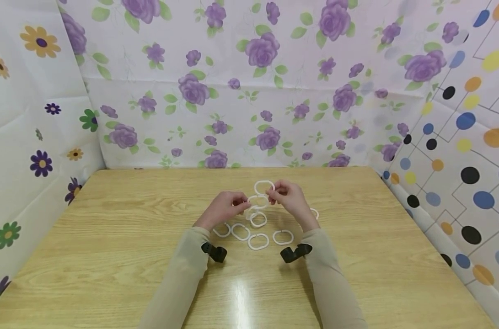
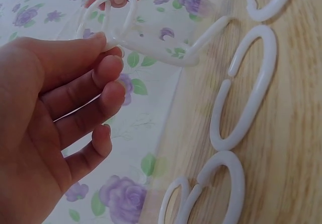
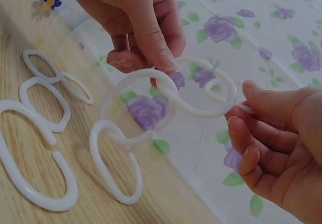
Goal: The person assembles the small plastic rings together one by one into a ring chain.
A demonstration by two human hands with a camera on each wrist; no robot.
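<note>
Several white plastic oval links, each with a small gap, are joined in a short chain between the hands. My left hand (image 1: pixel 223 208) pinches one chain link (image 3: pixel 143 73) between thumb and fingertips. To its right, my right hand (image 1: pixel 290 199) pinches the link (image 1: pixel 264 181) at the upper end. A lower link (image 3: pixel 94 151) hangs from the chain in the right wrist view. In the left wrist view, the left thumb and index finger meet on a link (image 2: pixel 132 7); the other fingers are bent loosely.
Loose white links lie on the wooden table (image 1: pixel 121 242) below the hands, among them an oval link (image 1: pixel 258 249) and another (image 1: pixel 283 244). One more link (image 1: pixel 316 212) is partly behind the right forearm. Flowered cloth (image 1: pixel 233 114) stands behind the table, with patterned cloth at both sides.
</note>
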